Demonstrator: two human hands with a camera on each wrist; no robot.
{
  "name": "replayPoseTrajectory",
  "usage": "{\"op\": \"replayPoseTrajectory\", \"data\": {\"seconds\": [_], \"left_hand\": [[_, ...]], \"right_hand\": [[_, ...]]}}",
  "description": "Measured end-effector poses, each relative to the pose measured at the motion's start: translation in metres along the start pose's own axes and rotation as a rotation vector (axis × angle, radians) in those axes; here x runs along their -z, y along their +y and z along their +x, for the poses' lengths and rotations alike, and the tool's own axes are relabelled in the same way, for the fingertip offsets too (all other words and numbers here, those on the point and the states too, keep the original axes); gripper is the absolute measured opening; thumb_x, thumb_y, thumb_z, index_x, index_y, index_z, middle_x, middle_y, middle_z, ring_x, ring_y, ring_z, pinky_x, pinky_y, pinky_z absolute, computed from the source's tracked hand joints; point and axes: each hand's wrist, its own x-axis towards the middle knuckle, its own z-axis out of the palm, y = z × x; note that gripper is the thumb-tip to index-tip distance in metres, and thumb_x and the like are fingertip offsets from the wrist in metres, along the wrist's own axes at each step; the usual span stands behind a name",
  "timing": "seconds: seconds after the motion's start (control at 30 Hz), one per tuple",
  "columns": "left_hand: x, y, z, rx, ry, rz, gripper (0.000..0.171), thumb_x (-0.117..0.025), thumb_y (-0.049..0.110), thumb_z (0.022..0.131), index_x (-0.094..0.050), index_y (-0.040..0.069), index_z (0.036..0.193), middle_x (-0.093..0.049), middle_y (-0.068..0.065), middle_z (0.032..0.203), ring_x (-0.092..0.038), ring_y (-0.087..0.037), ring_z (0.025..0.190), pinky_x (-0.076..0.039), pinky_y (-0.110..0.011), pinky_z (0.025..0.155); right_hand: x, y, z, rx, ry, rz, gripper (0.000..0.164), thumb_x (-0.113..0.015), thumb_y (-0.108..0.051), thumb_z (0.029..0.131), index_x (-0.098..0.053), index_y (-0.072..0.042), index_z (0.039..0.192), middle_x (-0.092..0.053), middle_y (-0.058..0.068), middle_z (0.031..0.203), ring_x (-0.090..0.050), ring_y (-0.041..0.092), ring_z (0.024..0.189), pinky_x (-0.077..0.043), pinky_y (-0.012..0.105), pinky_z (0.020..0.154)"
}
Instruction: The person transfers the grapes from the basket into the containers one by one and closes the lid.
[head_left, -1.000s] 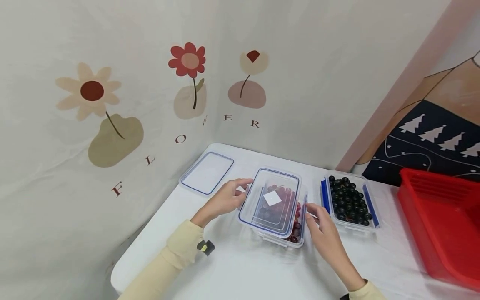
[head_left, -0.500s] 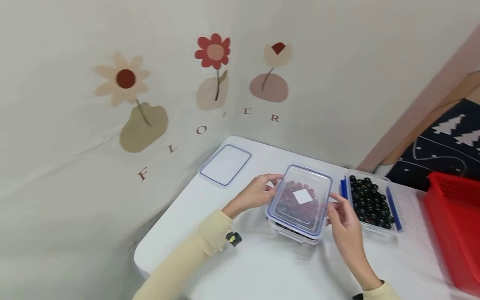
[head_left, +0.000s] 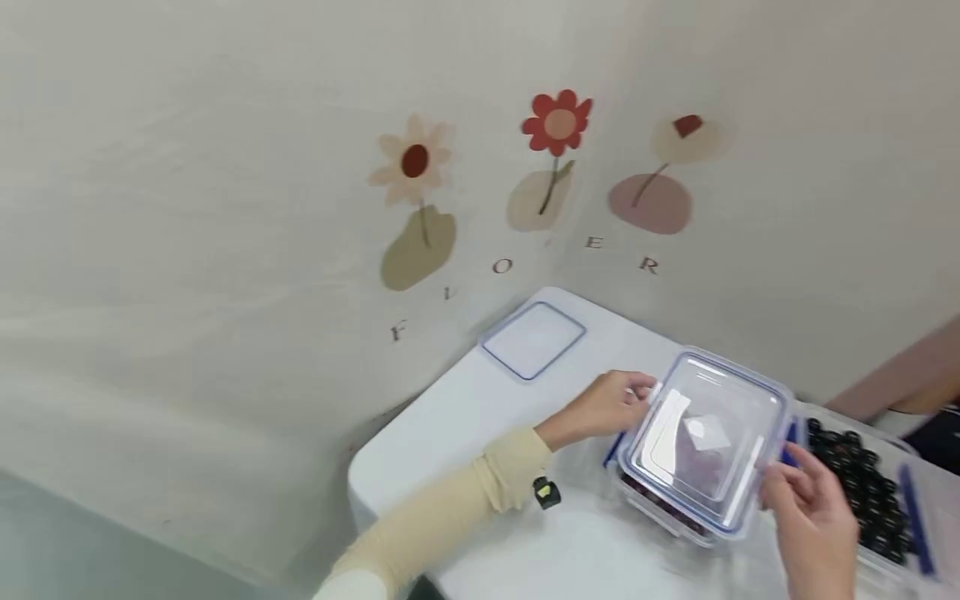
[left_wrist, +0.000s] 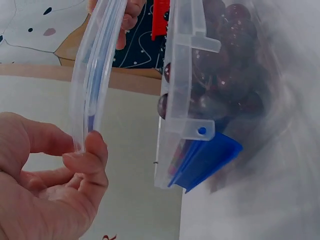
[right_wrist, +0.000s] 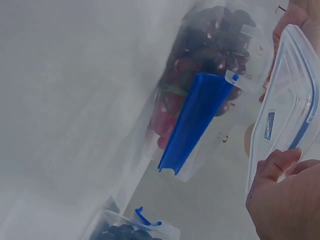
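Observation:
Both hands hold a clear lid (head_left: pixel 678 450) with a blue seal and a white label above a clear container (head_left: pixel 654 502). In the left wrist view, a gap separates the lid (left_wrist: pixel 97 75) from the container's rim. My left hand (head_left: pixel 606 406) pinches one side edge between thumb and fingers. At the opposite edge, my right hand (head_left: pixel 817 512) pinches the lid, as the right wrist view also shows. Dark red grapes (left_wrist: pixel 232 65) fill the container, and its blue side flaps (right_wrist: pixel 197 122) hang open.
Beside the right hand stands a second clear container with black grapes (head_left: pixel 855 479). Another lid (head_left: pixel 532 340) lies flat at the table's far left corner. Part of a red bin (left_wrist: pixel 159 20) shows in the left wrist view. A printed fabric wall (head_left: pixel 480 192) borders the white table.
The lid has shifted rightward over the grape container, covering it more squarely than a second ago, both hands still holding it. The head view has turned left, so the red bin has left it.

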Motion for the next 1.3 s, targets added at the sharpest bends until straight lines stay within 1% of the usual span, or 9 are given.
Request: {"op": "replayPoseTrajectory", "data": {"seconds": [0.07,0.17,0.3,0.47,0.63,0.83,1.03,1.2,1.3], "left_hand": [[0.013,-0.006,-0.008,-0.03,0.052,-0.005,0.038,-0.063,-0.006,0.097,-0.071,-0.008,0.134,-0.068,-0.001,0.095,-0.058,0.0,0.073,-0.049,-0.015,0.065],[0.038,-0.014,-0.024,-0.046,0.147,-0.016,0.024,-0.065,-0.006,0.096,-0.074,-0.007,0.118,-0.07,-0.006,0.096,-0.055,-0.002,0.068,-0.047,-0.017,0.062],[0.062,-0.017,-0.041,-0.064,0.225,0.027,0.01,-0.068,-0.003,0.098,-0.072,-0.002,0.107,-0.069,-0.005,0.096,-0.058,-0.006,0.074,-0.05,-0.021,0.068],[0.077,-0.012,-0.05,-0.084,0.267,0.043,0.007,-0.071,0.0,0.1,-0.073,0.002,0.106,-0.061,0.0,0.08,-0.053,-0.009,0.071,-0.045,-0.024,0.066],[0.086,-0.006,-0.052,-0.104,0.294,0.015,0.01,-0.073,0.004,0.104,-0.074,0.005,0.114,-0.069,-0.002,0.071,-0.064,-0.018,0.06,-0.044,-0.026,0.057],[0.092,-0.003,-0.059,-0.133,0.303,0.025,0.011,-0.066,0.01,0.109,-0.072,0.008,0.118,-0.079,-0.003,0.083,-0.079,-0.032,0.081,-0.053,-0.034,0.071],[0.094,-0.004,-0.067,-0.17,0.279,0.011,0.018,-0.054,0.018,0.115,-0.068,0.008,0.117,-0.082,-0.009,0.103,-0.079,-0.018,0.092,-0.062,-0.045,0.082],[0.098,-0.011,-0.071,-0.164,0.248,-0.043,0.026,-0.054,0.029,0.117,-0.069,0.008,0.118,-0.078,-0.008,0.111,-0.073,-0.024,0.087,-0.06,-0.042,0.077],[0.1,-0.015,-0.074,-0.14,0.2,-0.078,0.031,-0.061,0.029,0.112,-0.069,0.004,0.13,-0.075,-0.008,0.112,-0.073,-0.026,0.096,-0.059,-0.04,0.085]], "right_hand": [[-0.016,0.0,-0.002,0.037,-0.017,0.05,0.029,-0.072,-0.004,0.104,-0.074,-0.017,0.129,-0.076,-0.016,0.091,-0.067,0.0,0.072,-0.051,0.009,0.07],[-0.044,-0.002,-0.004,0.1,-0.063,-0.001,0.017,-0.074,-0.007,0.104,-0.076,-0.007,0.121,-0.075,-0.013,0.091,-0.067,0.002,0.073,-0.054,0.012,0.07],[-0.067,-0.009,-0.007,0.174,-0.092,-0.084,0.023,-0.072,-0.015,0.107,-0.072,0.002,0.122,-0.07,-0.008,0.092,-0.065,0.006,0.078,-0.054,0.015,0.07],[-0.078,-0.015,-0.011,0.296,-0.084,-0.101,0.021,-0.072,-0.015,0.108,-0.073,0.004,0.118,-0.069,-0.007,0.094,-0.064,0.009,0.078,-0.054,0.014,0.07],[-0.086,-0.022,-0.009,0.445,-0.068,-0.098,0.017,-0.073,-0.011,0.107,-0.076,0.003,0.115,-0.07,-0.003,0.091,-0.065,0.01,0.077,-0.051,0.013,0.067],[-0.089,-0.024,-0.011,0.558,-0.059,-0.155,0.012,-0.073,-0.008,0.106,-0.078,0.0,0.114,-0.076,0.005,0.098,-0.067,0.005,0.086,-0.05,0.013,0.074],[-0.087,-0.022,-0.016,0.639,-0.063,-0.262,0.011,-0.074,-0.003,0.104,-0.077,-0.002,0.114,-0.08,0.007,0.101,-0.067,0.0,0.099,-0.048,0.015,0.078],[-0.083,-0.017,-0.022,0.629,-0.118,-0.347,0.025,-0.069,-0.002,0.106,-0.076,-0.004,0.129,-0.08,0.012,0.118,-0.068,0.013,0.107,-0.042,0.016,0.061],[-0.08,-0.015,-0.026,0.569,-0.197,-0.396,0.032,-0.059,-0.014,0.114,-0.072,-0.007,0.142,-0.074,0.014,0.135,-0.069,0.028,0.12,-0.052,0.026,0.074]]}}
